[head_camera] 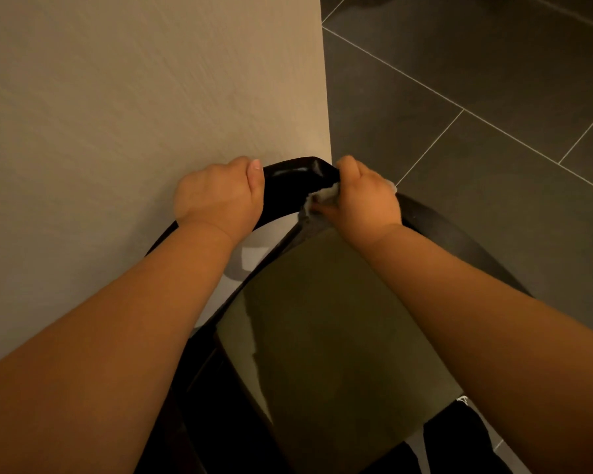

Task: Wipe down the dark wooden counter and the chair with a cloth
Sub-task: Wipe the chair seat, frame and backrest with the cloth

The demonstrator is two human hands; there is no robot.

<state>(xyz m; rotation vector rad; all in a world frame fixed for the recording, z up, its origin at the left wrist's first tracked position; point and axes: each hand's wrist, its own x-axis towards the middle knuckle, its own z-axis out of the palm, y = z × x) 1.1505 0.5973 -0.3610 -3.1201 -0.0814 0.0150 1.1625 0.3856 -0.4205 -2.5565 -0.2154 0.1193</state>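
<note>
A dark glossy chair [297,172] with a curved backrest rail and an olive seat pad [322,336] stands against a beige wall. My left hand [220,196] grips the top rail on its left side, thumb over the front. My right hand [360,196] holds a pale cloth [324,195] bunched against the rail's right part. Only a small crumpled bit of the cloth shows under the fingers. The dark wooden counter is out of view.
The beige wall [134,97] fills the left half and ends at a corner right behind the chair. Dark grey floor tiles [476,97] with light grout lines spread to the right. Dark shapes [459,436] lie below the seat's front edge.
</note>
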